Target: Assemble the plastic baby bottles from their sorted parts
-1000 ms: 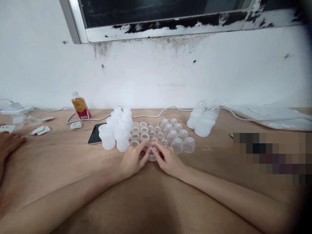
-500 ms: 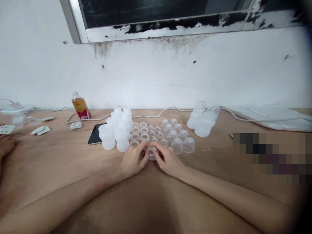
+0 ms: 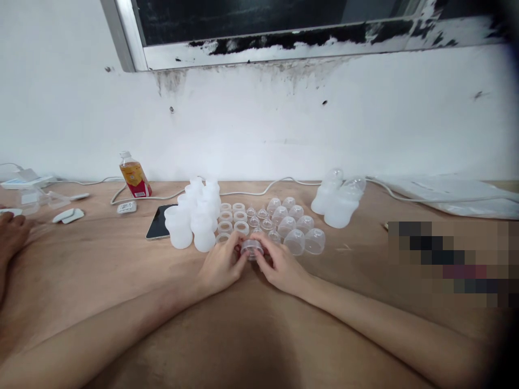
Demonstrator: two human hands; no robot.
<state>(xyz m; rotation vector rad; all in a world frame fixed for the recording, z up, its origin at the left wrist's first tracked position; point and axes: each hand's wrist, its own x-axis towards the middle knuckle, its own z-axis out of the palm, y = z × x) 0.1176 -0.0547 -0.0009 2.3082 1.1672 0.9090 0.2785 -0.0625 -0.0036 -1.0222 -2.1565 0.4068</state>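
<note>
Between both hands is a translucent baby bottle collar ring (image 3: 252, 247), tipped a little, its ribbed side facing me. My left hand (image 3: 224, 260) grips its left side with thumb and fingers; my right hand (image 3: 279, 263) grips the right side. Whether a nipple sits inside the ring I cannot tell. Just beyond my left hand lie two columns of collar rings (image 3: 240, 228). Clear bottle nipples (image 3: 266, 225) stand beyond my fingertips, partly hidden by them. Domed clear caps (image 3: 314, 241) are in rows to the right. White bottle bodies (image 3: 180, 231) stand grouped to the left.
Two capped bottles (image 3: 339, 209) stand back right, near a plastic bag (image 3: 441, 197). A phone (image 3: 157, 224) lies behind the bottle bodies. A drink bottle (image 3: 136, 177) and a cable (image 3: 259, 193) are along the wall. Another person's hand (image 3: 14, 232) is at far left.
The collar ring in my hands has tilted, so more of its ribbed side faces me. My hands have barely moved. The other person's hand at far left has shifted slightly.
</note>
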